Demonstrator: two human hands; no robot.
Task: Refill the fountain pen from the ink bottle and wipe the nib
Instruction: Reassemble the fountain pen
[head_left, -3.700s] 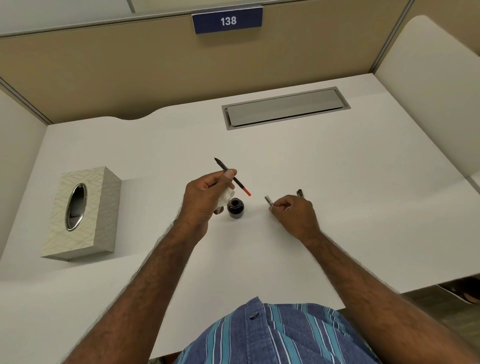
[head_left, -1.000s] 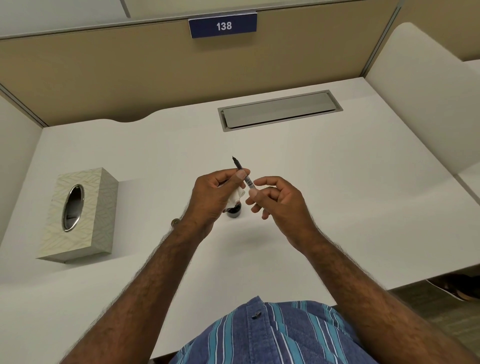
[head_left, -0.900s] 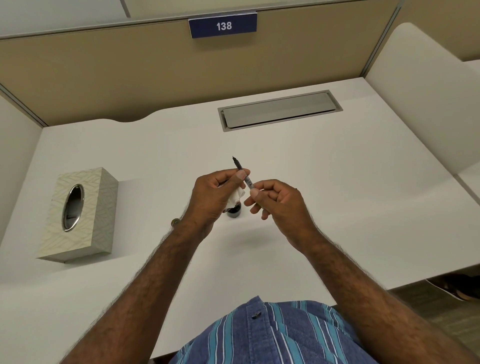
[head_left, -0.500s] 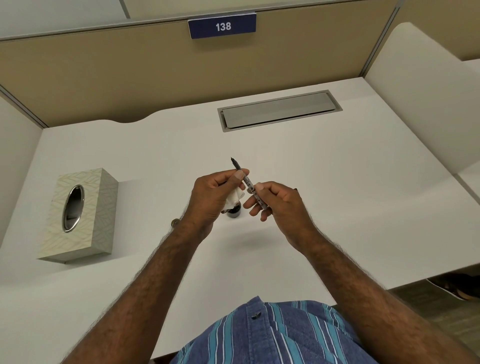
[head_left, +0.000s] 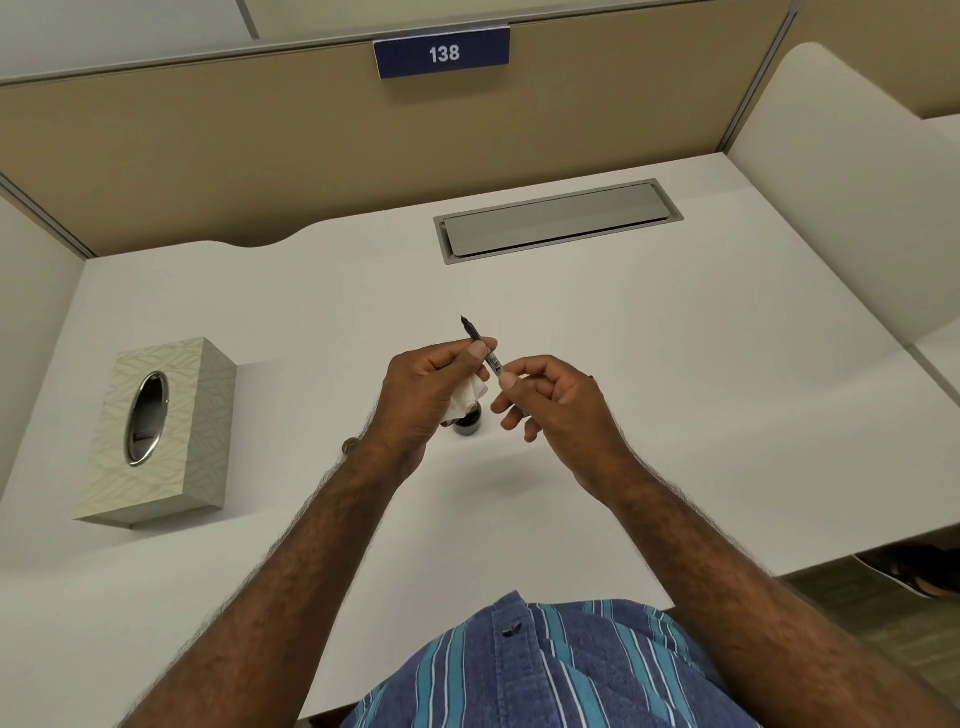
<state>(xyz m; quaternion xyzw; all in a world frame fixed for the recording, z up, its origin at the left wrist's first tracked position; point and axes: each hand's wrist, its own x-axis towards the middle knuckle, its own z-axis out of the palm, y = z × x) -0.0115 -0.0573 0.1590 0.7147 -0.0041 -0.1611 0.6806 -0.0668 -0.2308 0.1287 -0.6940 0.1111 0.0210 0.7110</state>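
My left hand (head_left: 423, 395) pinches the front section of the fountain pen (head_left: 480, 345) above the desk, its dark nib pointing up and away. A crumpled white tissue (head_left: 470, 397) is tucked in the same hand's palm. My right hand (head_left: 556, 402) grips the pen's silver barrel end, right next to the left thumb. The small dark ink bottle (head_left: 467, 423) stands open on the desk just below both hands, partly hidden by the tissue. Its round cap (head_left: 351, 445) lies beside my left wrist.
A patterned tissue box (head_left: 156, 431) sits at the left of the white desk (head_left: 675, 389). A grey cable hatch (head_left: 558, 221) lies at the back centre. Beige partition walls enclose the desk, with a curved white divider (head_left: 852, 171) at the right.
My right hand picked the barrel up from the desk, brought it to the pen section in my left hand and has been working it on. The orange converter is now covered.
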